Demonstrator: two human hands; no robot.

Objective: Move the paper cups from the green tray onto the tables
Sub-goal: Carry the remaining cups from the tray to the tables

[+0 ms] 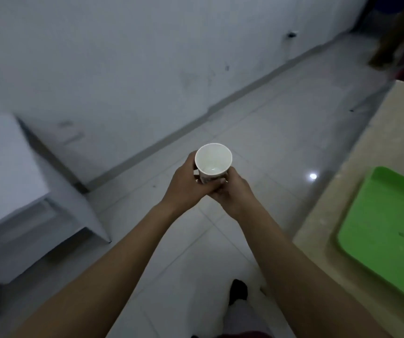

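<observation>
A white paper cup (212, 160) with a printed side is held upright over the floor, in the middle of the view. My left hand (187, 184) grips its left side. My right hand (232, 193) cups its base and right side from below. The cup's inside looks empty. The green tray (388, 230) lies on a beige table (356, 191) at the right, and the part of the tray in view holds no cups.
A white table (3, 172) with a grey frame stands at the left. A white wall (147, 57) with a grey baseboard runs across the back. Pale floor tiles (257, 123) lie between the tables. My dark shoe (238, 290) shows below. A wooden leg (391, 40) stands at top right.
</observation>
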